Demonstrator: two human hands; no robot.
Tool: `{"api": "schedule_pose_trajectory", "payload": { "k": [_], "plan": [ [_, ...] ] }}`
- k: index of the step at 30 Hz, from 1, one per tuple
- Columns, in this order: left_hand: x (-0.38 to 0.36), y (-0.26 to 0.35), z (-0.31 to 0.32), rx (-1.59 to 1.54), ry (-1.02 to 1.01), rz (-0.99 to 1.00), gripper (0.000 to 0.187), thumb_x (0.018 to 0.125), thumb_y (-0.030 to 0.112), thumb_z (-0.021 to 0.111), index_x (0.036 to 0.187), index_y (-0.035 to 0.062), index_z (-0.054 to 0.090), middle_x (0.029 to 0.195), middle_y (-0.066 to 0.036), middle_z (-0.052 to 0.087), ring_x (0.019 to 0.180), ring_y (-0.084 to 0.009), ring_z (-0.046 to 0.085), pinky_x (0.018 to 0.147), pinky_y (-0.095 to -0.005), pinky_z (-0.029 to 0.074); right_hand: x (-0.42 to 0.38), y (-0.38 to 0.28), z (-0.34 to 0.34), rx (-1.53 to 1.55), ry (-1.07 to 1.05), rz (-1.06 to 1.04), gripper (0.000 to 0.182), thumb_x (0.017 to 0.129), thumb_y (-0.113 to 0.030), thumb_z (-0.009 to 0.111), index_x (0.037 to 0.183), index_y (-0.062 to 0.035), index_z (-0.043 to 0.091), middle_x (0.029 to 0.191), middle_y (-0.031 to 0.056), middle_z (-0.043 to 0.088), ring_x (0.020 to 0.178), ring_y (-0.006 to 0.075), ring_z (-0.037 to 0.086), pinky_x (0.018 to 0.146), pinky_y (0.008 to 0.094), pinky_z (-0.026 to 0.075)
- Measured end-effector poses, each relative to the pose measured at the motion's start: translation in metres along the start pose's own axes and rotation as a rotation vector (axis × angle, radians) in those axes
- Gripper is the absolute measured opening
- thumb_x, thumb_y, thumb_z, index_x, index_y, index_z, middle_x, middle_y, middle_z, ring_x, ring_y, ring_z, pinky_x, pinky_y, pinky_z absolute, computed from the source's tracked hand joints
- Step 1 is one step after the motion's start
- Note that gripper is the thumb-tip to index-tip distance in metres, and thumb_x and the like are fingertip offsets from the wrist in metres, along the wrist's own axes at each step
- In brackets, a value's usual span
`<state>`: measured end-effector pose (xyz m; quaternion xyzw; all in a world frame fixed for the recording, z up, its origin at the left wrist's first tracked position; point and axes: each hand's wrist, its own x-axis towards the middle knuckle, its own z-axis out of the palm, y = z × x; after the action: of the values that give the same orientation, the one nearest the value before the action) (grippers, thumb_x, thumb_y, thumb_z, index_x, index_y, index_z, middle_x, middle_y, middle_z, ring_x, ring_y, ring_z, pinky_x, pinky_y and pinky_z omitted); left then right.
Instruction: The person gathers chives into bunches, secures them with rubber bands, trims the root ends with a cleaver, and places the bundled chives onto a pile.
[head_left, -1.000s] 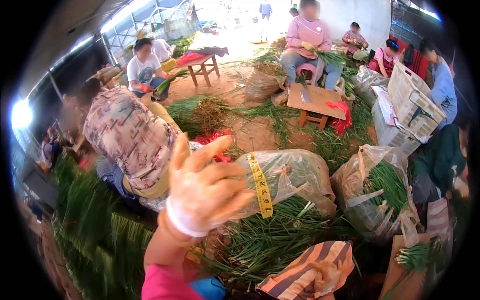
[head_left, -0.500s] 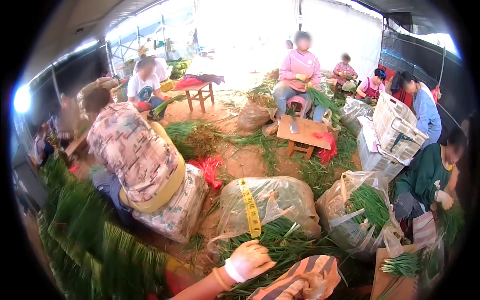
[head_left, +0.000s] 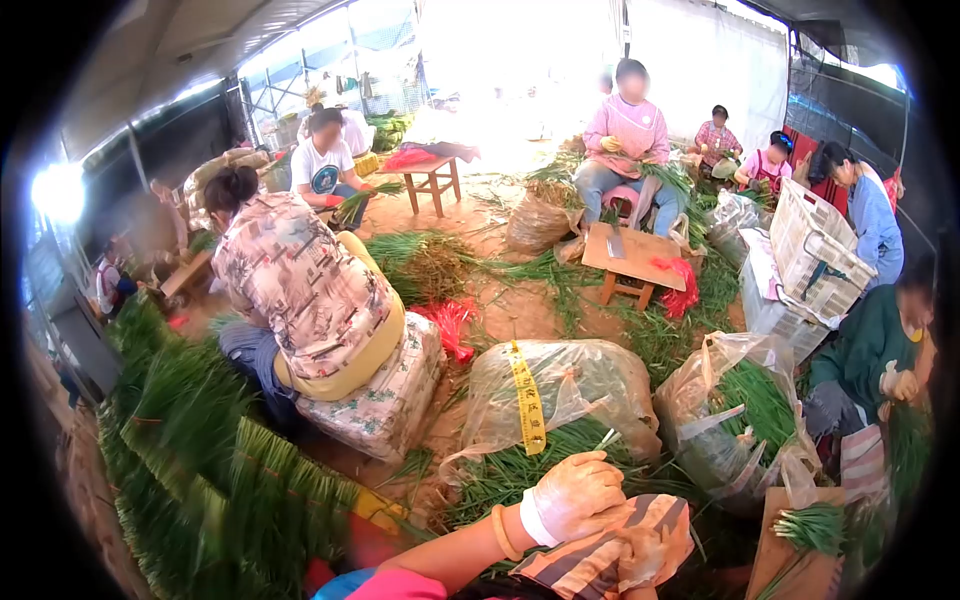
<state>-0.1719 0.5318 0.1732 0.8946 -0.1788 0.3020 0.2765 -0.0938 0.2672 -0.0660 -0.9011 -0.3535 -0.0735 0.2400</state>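
My left hand, in a thin pale glove with a tan band above its wrist, hovers over a heap of long green chives. Its fingers are curled; what they hold, if anything, is hidden. Close to it on the right, my gloved right hand lies against an orange-and-dark striped cloth. Those fingers look bent together, with their contents not visible. Beyond my left hand, the chives spill from a large clear plastic bag with a yellow printed strip across it.
Bundled chives are stacked at left. A person in a patterned shirt sits on a wrapped block. Another open bag stands right, near a board and a co-worker in green. Farther back are a small table and crates.
The view has swung left, so the surroundings appear shifted right. My left hand has moved right, closer to my right hand and the striped cloth.
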Motion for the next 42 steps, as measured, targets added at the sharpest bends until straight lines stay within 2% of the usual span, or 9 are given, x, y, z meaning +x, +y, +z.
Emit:
{"api": "schedule_pose_trajectory", "payload": {
  "k": [8,12,15,19,30,35,36,39,42],
  "plan": [
    [0.021,0.008,-0.051,0.161,0.085,-0.007,0.015,0.068,0.016,0.075,0.075,0.0126,0.063,0.075,-0.004,0.061,0.083,-0.0221,0.064,0.074,-0.0398,0.048,0.013,-0.015,-0.017,0.048,0.054,-0.048,0.03,0.074,-0.014,0.055,0.098,-0.0237,0.071,0.094,0.0048,0.064,0.098,0.0255,0.058,0.104,0.0501,0.031],
    [-0.009,-0.032,-0.092,-0.155,0.704,-0.236,0.002,0.079,0.005,0.062,0.077,0.0056,0.063,0.079,-0.004,0.062,0.076,-0.0252,0.06,0.074,-0.0403,0.048,0.019,-0.024,-0.029,0.075,0.075,-0.073,0.032,0.073,-0.011,0.054,0.098,-0.0212,0.071,0.093,0.0041,0.064,0.097,0.0243,0.059,0.104,0.0524,0.029],
    [-0.044,-0.064,-0.047,0.143,0.217,-0.045,0.013,0.084,0.014,0.059,0.082,0.0043,0.067,0.076,-0.011,0.063,0.079,-0.0282,0.061,0.075,-0.039,0.049,0.022,-0.03,-0.029,0.068,0.122,-0.046,0.032,0.072,-0.009,0.054,0.096,-0.0199,0.071,0.093,0.0048,0.064,0.099,0.0238,0.058,0.105,0.0518,0.028],
    [-0.148,-0.081,0.069,-0.066,-0.711,-0.723,0.028,0.084,0.035,0.061,0.094,0.0104,0.07,0.094,-0.012,0.068,0.091,-0.0254,0.064,0.081,-0.0364,0.049,0.023,-0.032,-0.024,0.098,0.119,-0.033,0.03,0.071,-0.01,0.054,0.094,-0.0181,0.071,0.092,0.0047,0.065,0.098,0.0252,0.059,0.106,0.0504,0.027],
    [-0.33,-0.121,0.181,-0.542,-0.492,-1.748,0.036,0.077,0.028,0.063,0.11,0.013,0.065,0.106,-0.009,0.067,0.101,-0.0224,0.062,0.089,-0.0332,0.045,0.012,-0.032,-0.024,0.1,0.115,-0.032,0.035,0.07,-0.005,0.053,0.097,-0.0179,0.071,0.097,0.0048,0.064,0.099,0.0256,0.058,0.108,0.0514,0.026],
    [-0.398,-0.137,0.21,0.007,-1.121,-0.848,0.025,0.082,0.027,0.054,0.099,0.0153,0.067,0.11,-0.012,0.064,0.106,-0.0279,0.059,0.09,-0.0378,0.046,0.015,-0.028,-0.022,0.103,0.161,-0.02,0.034,0.071,-0.009,0.053,0.097,-0.0197,0.072,0.093,0.0044,0.065,0.097,0.0239,0.059,0.107,0.052,0.026],
    [-0.319,-0.1,0.164,-0.247,-0.904,-1.446,0.025,0.08,0.016,0.057,0.103,0.0161,0.066,0.114,-0.012,0.063,0.111,-0.0273,0.057,0.093,-0.0373,0.045,0.018,-0.029,-0.023,0.106,0.151,-0.012,0.033,0.071,-0.009,0.053,0.096,-0.02,0.072,0.091,0.0045,0.065,0.096,0.0239,0.059,0.107,0.052,0.027],
    [-0.37,-0.114,0.201,-0.444,-0.694,-1.851,0.033,0.083,0.032,0.057,0.107,0.0114,0.068,0.118,-0.011,0.062,0.11,-0.0301,0.057,0.091,-0.0386,0.044,0.026,-0.031,-0.027,0.103,0.13,-0.005,0.031,0.071,-0.01,0.053,0.094,-0.0203,0.072,0.087,0.005,0.065,0.094,0.024,0.06,0.105,0.0522,0.028],
    [-0.413,-0.122,0.215,-0.286,-0.903,-1.312,0.023,0.079,0.025,0.057,0.093,0.0106,0.069,0.111,-0.013,0.065,0.101,-0.0309,0.061,0.088,-0.039,0.047,0.021,-0.03,-0.022,0.087,0.136,-0.013,0.034,0.071,-0.009,0.052,0.095,-0.0205,0.072,0.091,0.0047,0.065,0.096,0.0249,0.059,0.106,0.0525,0.028]
  ]
}}
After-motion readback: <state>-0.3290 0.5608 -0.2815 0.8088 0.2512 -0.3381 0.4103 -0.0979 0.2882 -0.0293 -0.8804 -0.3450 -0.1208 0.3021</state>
